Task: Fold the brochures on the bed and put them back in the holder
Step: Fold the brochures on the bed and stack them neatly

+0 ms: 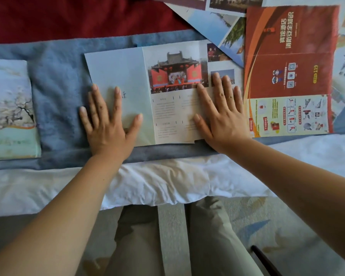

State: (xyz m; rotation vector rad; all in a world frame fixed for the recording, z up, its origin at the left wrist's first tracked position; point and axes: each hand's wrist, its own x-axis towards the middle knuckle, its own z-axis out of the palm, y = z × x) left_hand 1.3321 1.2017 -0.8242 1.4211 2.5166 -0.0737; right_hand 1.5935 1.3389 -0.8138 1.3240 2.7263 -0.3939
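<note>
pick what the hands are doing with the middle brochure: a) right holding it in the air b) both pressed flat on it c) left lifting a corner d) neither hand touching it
b: the left hand and the right hand both lie palm down with fingers spread on the brochure, which lies flat on the blue blanket.

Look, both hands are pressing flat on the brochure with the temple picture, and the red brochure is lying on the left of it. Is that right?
Not quite. In the head view the red brochure lies to the right of the temple brochure, not the left. The rest holds: the left hand and right hand both press flat on it.
</note>
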